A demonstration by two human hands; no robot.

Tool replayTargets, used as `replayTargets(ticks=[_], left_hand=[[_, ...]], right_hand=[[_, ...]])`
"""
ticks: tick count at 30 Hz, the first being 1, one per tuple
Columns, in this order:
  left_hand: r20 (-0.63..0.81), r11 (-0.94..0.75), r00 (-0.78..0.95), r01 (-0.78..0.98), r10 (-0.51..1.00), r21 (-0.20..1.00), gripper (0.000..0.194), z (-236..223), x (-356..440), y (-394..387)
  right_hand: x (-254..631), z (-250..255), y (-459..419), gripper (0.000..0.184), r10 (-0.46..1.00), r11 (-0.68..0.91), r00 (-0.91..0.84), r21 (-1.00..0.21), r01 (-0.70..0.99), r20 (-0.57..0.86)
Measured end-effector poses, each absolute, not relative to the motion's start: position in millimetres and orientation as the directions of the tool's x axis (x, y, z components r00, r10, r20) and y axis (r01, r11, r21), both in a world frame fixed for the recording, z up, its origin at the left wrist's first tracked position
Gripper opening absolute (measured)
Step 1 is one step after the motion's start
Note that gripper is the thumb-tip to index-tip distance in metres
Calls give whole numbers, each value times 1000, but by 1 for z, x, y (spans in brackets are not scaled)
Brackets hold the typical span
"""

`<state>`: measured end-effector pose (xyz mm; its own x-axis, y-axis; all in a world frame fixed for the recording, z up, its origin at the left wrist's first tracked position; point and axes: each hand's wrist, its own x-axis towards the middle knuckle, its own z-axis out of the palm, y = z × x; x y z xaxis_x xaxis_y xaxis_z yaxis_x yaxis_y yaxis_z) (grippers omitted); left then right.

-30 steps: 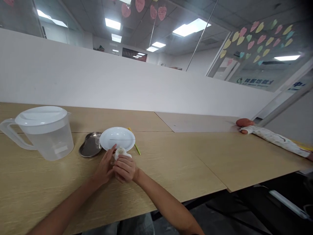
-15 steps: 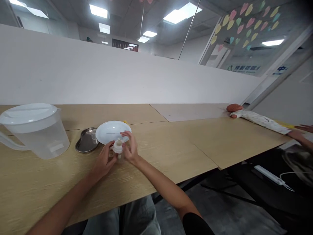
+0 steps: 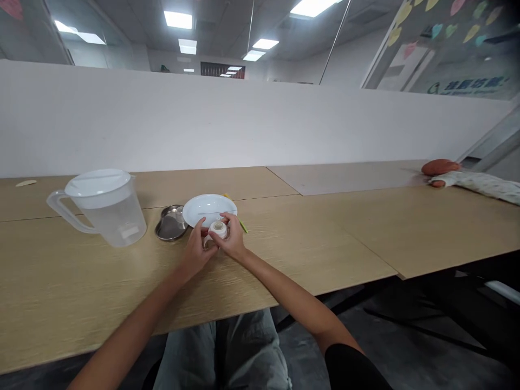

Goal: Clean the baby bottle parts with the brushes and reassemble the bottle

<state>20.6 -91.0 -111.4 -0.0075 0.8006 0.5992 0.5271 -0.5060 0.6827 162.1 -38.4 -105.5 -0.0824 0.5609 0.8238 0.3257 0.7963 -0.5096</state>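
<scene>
Both of my hands are closed around a small white baby bottle (image 3: 218, 229) just above the wooden desk. My left hand (image 3: 197, 247) grips its lower part from the left. My right hand (image 3: 233, 239) pinches the ring-shaped cap at the top. The bottle's body is mostly hidden by my fingers. Right behind them lies a white plate (image 3: 209, 208).
A clear plastic jug (image 3: 106, 206) with a white lid stands at the left. A steel kidney dish (image 3: 171, 222) lies beside the plate, and a yellow-green stick (image 3: 242, 224) pokes out behind it. A baby doll (image 3: 467, 177) lies far right. A white partition (image 3: 244, 124) backs the desk.
The camera view has shifted, so the jug and plate sit further right in the frame. My hands have kept the bottle and my right fingers have shifted on its cap. The teat seen earlier no longer shows.
</scene>
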Motion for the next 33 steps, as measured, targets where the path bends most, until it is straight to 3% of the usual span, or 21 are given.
replayTargets(ticks=[6, 11, 16, 20, 22, 25, 27, 30, 33], left_hand=[[621, -529, 42, 569, 783, 629, 72, -105, 17, -91], [672, -556, 37, 596, 740, 580, 68, -111, 20, -90], [747, -597, 70, 652, 661, 467, 63, -118, 25, -91], [762, -643, 224, 702, 607, 306, 72, -115, 11, -89], [822, -647, 211, 727, 529, 230, 78, -111, -3, -85], [886, -527, -43, 790, 462, 313, 74, -104, -29, -76], [843, -388, -161, 833, 513, 395, 67, -103, -44, -68], [723, -217, -137, 902, 677, 373, 66, -107, -58, -56], [635, -172, -81, 929, 769, 326, 65, -116, -63, -50]], right_hand=[[166, -106, -42, 47, 438, 892, -190, -399, 211, 879], [158, -111, -43, 46, 494, 856, -101, -463, 230, 863], [155, -114, -42, 41, 517, 846, -86, -493, 204, 851], [156, -118, -41, 42, 538, 830, -63, -516, 211, 841], [156, -120, -41, 42, 551, 819, -49, -528, 225, 833], [156, -123, -39, 43, 549, 816, -56, -520, 252, 834], [157, -124, -37, 44, 541, 819, -60, -510, 262, 839], [158, -125, -36, 44, 537, 820, -69, -501, 277, 841], [158, -123, -37, 42, 531, 822, -77, -491, 289, 844]])
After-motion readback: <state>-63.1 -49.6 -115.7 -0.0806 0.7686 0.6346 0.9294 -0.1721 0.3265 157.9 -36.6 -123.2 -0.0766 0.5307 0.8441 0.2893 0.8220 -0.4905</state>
